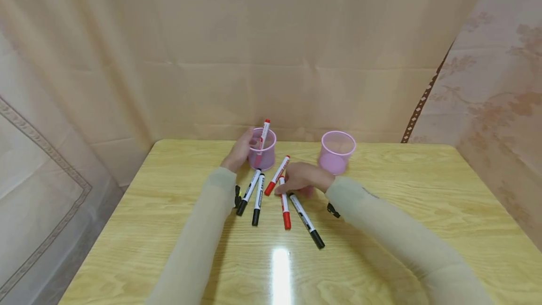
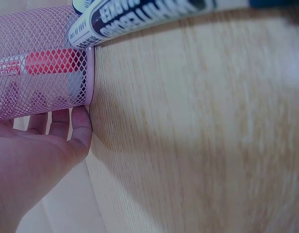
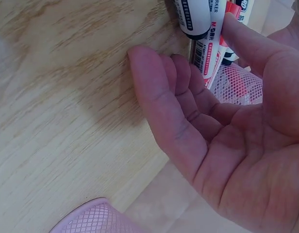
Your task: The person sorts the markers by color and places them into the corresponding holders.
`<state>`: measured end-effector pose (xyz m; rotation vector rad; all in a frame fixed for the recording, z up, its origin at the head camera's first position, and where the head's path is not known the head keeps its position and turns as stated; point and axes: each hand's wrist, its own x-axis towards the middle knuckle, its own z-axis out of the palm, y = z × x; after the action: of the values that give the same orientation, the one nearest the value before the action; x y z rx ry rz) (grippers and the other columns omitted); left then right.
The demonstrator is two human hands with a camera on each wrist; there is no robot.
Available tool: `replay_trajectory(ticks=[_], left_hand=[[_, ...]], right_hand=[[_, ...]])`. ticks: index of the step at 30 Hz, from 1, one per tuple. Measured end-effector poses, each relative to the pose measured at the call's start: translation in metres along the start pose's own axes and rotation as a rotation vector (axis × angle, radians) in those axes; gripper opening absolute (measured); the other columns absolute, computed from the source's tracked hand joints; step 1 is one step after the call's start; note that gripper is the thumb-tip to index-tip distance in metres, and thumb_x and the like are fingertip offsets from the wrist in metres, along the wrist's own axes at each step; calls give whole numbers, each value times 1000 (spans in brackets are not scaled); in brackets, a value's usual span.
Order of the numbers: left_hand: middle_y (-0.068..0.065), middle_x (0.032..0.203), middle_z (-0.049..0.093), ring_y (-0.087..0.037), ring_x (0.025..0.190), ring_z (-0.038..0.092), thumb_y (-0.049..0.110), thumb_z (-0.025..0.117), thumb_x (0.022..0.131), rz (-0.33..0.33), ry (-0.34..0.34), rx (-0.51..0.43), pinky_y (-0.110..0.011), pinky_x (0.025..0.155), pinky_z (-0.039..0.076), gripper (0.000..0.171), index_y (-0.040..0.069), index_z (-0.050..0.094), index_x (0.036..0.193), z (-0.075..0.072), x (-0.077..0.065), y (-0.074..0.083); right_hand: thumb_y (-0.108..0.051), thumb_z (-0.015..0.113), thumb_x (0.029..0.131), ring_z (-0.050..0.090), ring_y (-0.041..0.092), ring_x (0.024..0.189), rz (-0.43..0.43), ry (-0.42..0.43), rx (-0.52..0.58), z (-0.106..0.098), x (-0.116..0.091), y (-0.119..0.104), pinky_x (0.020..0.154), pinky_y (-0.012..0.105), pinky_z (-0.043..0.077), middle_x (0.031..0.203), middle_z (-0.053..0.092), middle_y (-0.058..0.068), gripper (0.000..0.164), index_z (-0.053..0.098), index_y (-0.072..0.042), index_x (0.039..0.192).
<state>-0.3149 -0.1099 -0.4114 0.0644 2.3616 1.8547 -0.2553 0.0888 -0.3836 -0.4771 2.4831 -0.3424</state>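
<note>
One left hand (image 1: 239,152): clasping pink cup (image 1: 269,154)
Black marker (image 2: 149,18) beside left hand: reading "MARKER"
Right hand (image 1: 302,178): spanning red marker (image 1: 285,206), grip being unclear

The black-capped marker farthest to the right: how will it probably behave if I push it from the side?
The black-capped marker may roll, because its barrel looks round. It is likely stiff, as it lies straight. Its white surface looks smooth, so it might be slippery.

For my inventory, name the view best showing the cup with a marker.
The head view: it shows the pink cup from rim to base. Left wrist gives close mesh but crops the rim; right wrist, only a patch beyond the right hand.
</note>
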Motion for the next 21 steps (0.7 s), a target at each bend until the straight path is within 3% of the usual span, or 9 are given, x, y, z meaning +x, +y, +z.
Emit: replay_trajectory(ticks=[7,13,21], left_hand=[[-16,127,48,-29,120,42,45,19,104,5,-17,-15,-46,101,32,54,17,48,139,-1,-3,5],[-8,124,51,-25,117,44,45,19,104,40,-26,-23,-48,101,31,50,24,54,134,2,-2,3],[-9,125,50,-25,118,43,47,19,103,15,-19,-44,-48,101,31,52,25,55,133,1,0,-2]], right_hand=[[-47,71,82,66,29,60,22,0,75,0,5,-2,57,41,55,62,60,10,42,64,-5,78],[-40,73,82,66,31,63,30,16,129,0,5,-1,58,42,56,72,65,14,36,62,-6,80],[-38,75,81,66,29,61,39,17,143,1,10,-2,55,40,56,73,65,15,34,60,-8,80]])
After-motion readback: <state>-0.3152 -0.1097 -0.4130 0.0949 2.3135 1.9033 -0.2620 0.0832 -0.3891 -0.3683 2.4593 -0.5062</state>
